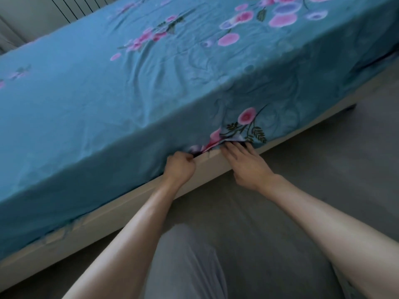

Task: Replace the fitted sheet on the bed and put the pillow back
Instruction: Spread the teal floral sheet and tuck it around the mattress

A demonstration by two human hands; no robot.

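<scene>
Teal flowered sheet (133, 87), tucking step, bed's near edge: I see left hand (180, 167) pinching hem, right hand (244, 160) spread, fingers pushing under. Next: pillow, unseen.

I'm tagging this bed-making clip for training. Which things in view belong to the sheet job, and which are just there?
Part of the job:
- teal floral fitted sheet, covering the mattress
- white bed frame rail, where the hem is being tucked
- left hand, gripping the hem
- right hand, fingers pushed under the hem

Just there:
- grey floor
- white radiator

No pillow in view.
</scene>
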